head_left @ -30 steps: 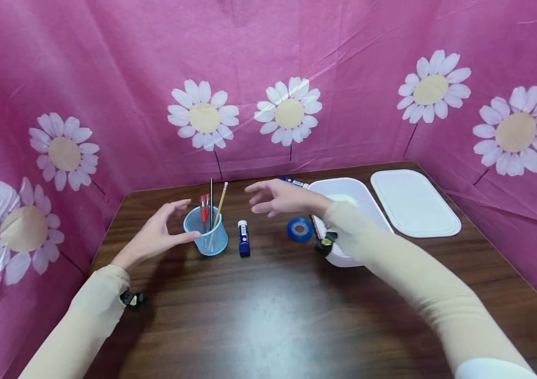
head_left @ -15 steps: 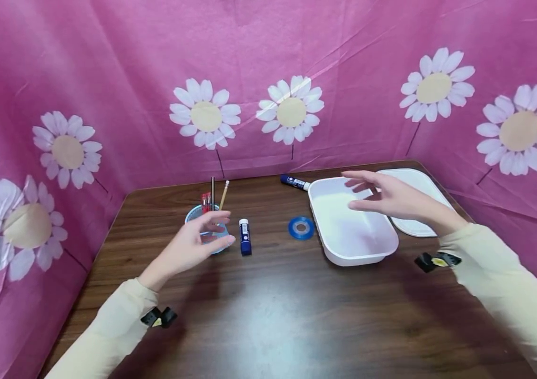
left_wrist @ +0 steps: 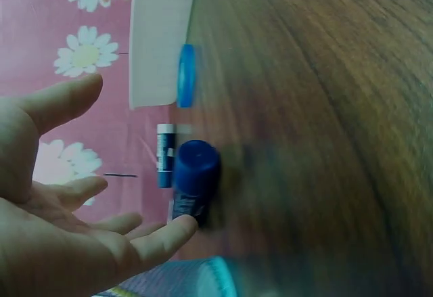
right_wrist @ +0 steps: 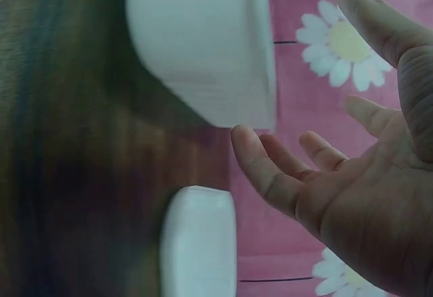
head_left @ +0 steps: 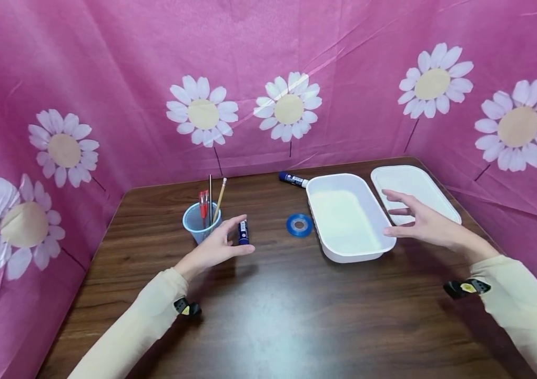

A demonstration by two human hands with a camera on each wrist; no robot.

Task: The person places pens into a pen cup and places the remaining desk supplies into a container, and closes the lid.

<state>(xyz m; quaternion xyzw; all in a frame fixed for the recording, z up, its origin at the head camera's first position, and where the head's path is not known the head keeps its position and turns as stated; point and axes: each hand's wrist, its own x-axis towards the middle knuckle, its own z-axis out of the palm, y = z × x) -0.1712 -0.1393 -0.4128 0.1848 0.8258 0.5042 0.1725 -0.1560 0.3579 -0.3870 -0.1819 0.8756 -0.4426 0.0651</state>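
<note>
My left hand (head_left: pixel 216 247) is held with fingers spread just in front of a blue glue stick (head_left: pixel 243 233), overlapping it in the head view. In the left wrist view a fingertip reaches the lower part of that glue stick (left_wrist: pixel 197 175). Left of it stands a light-blue mesh pen cup (head_left: pixel 192 223) with red pens (head_left: pixel 203 205), a dark pencil (head_left: pixel 210 195) and a yellow pencil (head_left: pixel 221 197). My right hand (head_left: pixel 424 223), also spread and holding nothing, hovers by the right side of a white plastic container (head_left: pixel 351 258), over part of its white lid (head_left: pixel 410 181).
A roll of blue tape (head_left: pixel 292 226) lies left of the container. Behind it, a second glue stick (head_left: pixel 292 179) lies on its side, its white end at the container's corner. A pink flowered cloth (head_left: pixel 249 42) hangs around the wooden table (head_left: pixel 268 326).
My right hand has swung right, from above the tape and across the container to its right side. The left hand has moved right from the pen cup to the nearer glue stick.
</note>
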